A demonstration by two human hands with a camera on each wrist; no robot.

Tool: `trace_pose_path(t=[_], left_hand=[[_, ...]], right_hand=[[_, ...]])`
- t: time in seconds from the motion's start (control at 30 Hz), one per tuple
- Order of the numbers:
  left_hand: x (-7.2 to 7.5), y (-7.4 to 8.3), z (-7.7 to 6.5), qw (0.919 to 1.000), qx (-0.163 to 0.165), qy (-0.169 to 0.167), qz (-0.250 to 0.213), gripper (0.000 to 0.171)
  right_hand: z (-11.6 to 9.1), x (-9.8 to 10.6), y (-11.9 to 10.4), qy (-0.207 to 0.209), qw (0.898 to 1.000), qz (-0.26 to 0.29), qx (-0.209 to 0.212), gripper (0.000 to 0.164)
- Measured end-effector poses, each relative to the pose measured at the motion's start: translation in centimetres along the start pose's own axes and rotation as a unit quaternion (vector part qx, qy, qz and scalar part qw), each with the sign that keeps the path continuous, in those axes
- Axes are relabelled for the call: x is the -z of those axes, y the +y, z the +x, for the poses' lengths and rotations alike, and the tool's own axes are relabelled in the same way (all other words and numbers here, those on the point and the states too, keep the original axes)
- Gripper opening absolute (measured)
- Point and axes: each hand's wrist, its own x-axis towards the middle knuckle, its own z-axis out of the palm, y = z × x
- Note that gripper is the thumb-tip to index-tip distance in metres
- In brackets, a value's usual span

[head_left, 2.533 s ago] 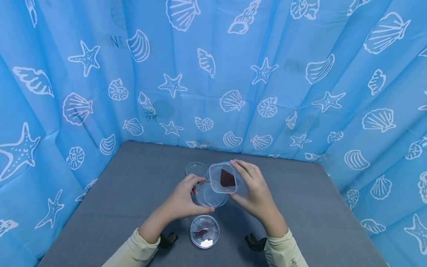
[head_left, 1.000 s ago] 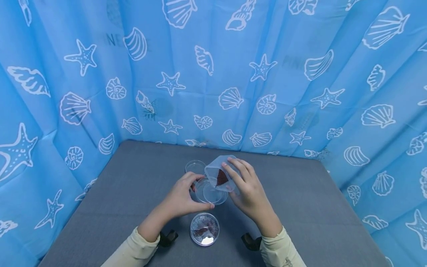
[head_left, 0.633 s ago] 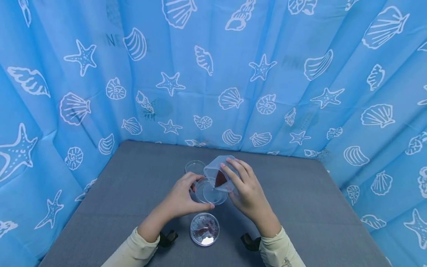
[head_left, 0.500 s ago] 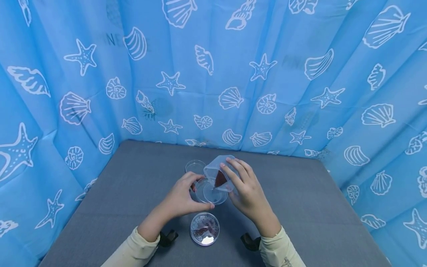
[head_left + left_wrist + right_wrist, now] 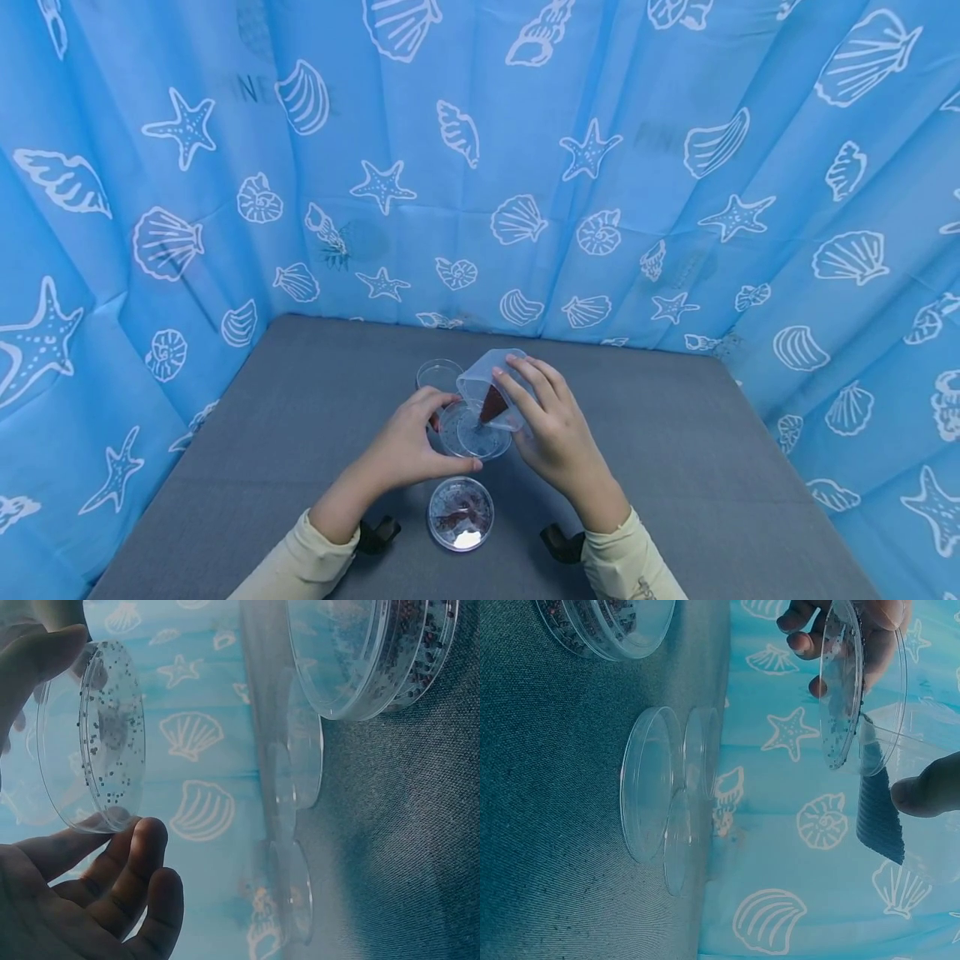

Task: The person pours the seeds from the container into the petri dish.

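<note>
My left hand (image 5: 405, 437) holds a clear petri dish (image 5: 459, 443) by its rim, between thumb and fingers, raised off the table. Dark specks (image 5: 112, 735) lie scattered across its floor in the left wrist view. In my right hand (image 5: 558, 425) is a translucent plastic container (image 5: 480, 379), tilted so that one corner hangs over the dish. Reddish-brown granules (image 5: 492, 405) have slid into that lower corner. Nearer me on the table stands another petri dish (image 5: 461, 512), with similar granules spread inside it.
Behind my left hand a clear petri dish (image 5: 437, 373) sits on the grey cloth-covered table (image 5: 315, 392). The right wrist view shows several clear dishes (image 5: 649, 787) close together there. A blue shell-patterned curtain (image 5: 465, 200) surrounds the table's back and sides.
My right hand has tipped the container further left and down over the held dish, and its granules have gathered toward the corner. Specks now show in that dish. My left hand has hardly moved.
</note>
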Motion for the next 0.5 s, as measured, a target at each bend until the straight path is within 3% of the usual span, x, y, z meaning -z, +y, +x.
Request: trace_pose_path(t=[0.5], left_hand=[[-0.02,0.06,0.05,1.0,0.006,-0.005,-0.001,0.086]], right_hand=[[-0.03,-0.11,0.03,-0.001,1.0,-0.002,0.002,0.092]])
